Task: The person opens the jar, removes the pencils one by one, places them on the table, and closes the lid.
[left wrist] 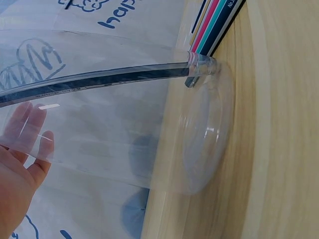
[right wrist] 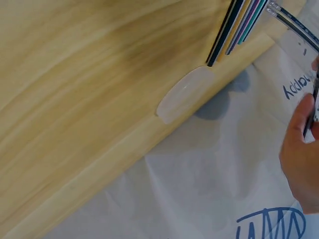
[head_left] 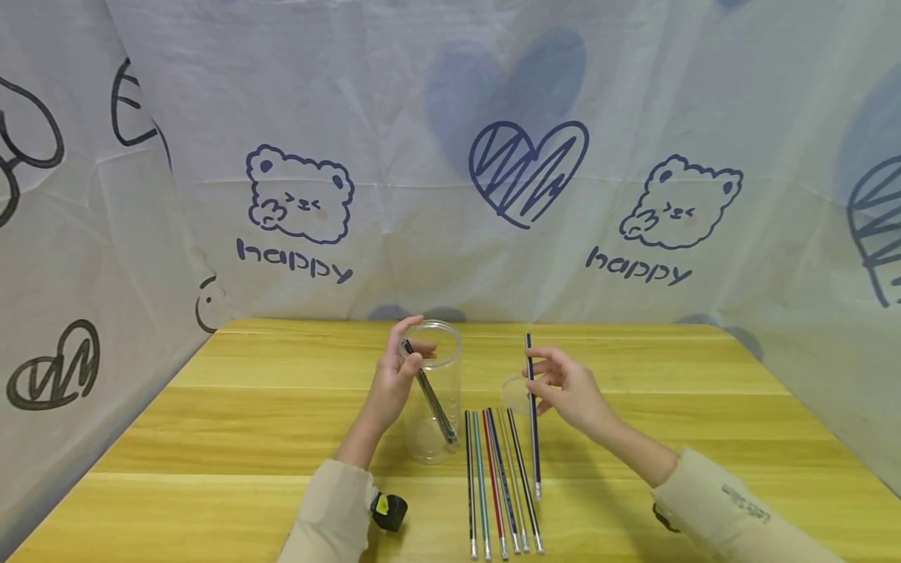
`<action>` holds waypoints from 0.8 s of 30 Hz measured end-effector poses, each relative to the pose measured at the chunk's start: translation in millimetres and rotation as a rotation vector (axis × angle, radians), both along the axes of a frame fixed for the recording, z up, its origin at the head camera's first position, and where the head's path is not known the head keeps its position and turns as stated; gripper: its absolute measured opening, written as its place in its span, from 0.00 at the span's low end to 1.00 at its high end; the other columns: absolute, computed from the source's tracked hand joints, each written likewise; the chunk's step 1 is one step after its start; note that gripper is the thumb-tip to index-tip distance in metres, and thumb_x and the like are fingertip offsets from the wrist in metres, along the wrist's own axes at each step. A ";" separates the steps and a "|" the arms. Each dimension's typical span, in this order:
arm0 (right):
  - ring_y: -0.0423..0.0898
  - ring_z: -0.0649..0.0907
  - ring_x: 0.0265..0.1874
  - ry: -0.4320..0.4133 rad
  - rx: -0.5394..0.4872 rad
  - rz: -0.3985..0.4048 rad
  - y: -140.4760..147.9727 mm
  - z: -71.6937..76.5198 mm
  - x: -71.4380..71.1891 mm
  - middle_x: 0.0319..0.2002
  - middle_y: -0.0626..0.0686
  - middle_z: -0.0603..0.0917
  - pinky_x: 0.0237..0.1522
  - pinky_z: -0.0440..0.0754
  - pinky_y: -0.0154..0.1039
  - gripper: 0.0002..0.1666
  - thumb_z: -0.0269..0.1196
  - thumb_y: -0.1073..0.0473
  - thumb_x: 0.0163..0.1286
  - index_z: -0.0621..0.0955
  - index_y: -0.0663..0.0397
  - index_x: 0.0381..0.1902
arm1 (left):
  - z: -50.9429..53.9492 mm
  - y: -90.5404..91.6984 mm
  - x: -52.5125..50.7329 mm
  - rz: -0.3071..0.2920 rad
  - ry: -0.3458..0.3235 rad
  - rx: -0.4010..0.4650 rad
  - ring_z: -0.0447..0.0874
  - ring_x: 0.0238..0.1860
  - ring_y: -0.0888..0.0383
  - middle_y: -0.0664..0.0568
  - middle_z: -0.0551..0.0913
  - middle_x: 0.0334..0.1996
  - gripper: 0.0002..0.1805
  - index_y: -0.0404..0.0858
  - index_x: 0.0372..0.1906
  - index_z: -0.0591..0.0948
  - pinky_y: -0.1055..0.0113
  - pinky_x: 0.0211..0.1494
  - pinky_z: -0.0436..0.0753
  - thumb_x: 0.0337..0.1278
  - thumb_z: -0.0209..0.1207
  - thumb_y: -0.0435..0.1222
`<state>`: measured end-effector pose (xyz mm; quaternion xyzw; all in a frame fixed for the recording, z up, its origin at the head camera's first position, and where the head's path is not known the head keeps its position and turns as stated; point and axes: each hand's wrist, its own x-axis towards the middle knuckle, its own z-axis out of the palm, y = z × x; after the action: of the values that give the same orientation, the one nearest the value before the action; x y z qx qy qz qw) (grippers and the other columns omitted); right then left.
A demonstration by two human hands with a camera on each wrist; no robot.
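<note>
holding jar [head_left: 449,391] in curled left hand [head_left: 394,385], pinching pencil [head_left: 536,453] in right hand [head_left: 568,389]; could tip jar by knocking with pencil.

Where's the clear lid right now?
In the head view, the lid lies on the table between the jar and the right hand, by the pencil row's far end.
</note>
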<state>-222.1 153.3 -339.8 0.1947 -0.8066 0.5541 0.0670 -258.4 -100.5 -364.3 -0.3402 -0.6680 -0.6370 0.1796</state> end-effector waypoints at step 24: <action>0.47 0.79 0.21 -0.278 0.095 0.064 4.1 -36.5 -3.0 0.31 0.64 0.78 0.20 0.79 0.44 0.26 0.56 0.78 0.55 0.63 0.75 0.53 | -0.7 -0.1 0.1 0.017 0.001 -0.016 0.72 0.44 0.34 0.32 0.74 0.41 0.41 0.39 0.63 0.56 0.43 0.52 0.66 0.54 0.44 0.63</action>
<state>-225.1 157.3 -376.3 0.1444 -0.8268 0.5388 -0.0723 -258.3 -100.6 -365.0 -0.3362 -0.6757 -0.6301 0.1825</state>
